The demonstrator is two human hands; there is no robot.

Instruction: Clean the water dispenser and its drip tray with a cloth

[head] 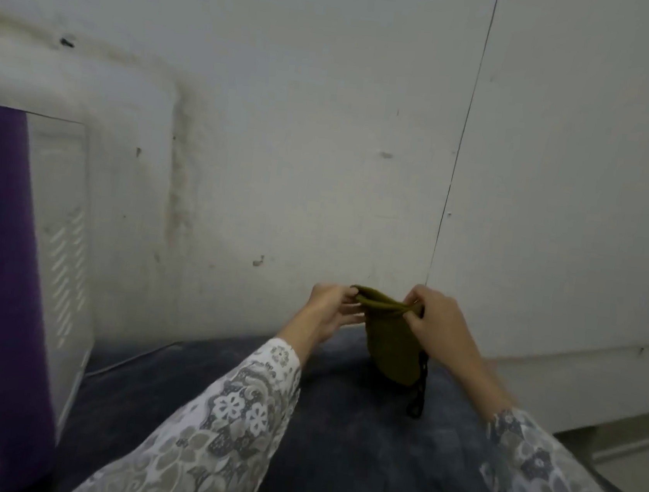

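Scuffed white wall (328, 125) backs a dark worktop (352, 451), with the water dispenser (59, 215) at its left end. Both hands hold the olive cloth (388, 346) above the worktop: the left hand (332, 307) and right hand (440, 319) each pinch its top edge, and it hangs limp between them. It looks soft, light and floppy, so bunching it into a pad would probably give a firmer wiping grip.

Two hands (384, 313), one cloth (389, 334), one dispenser (60, 175)
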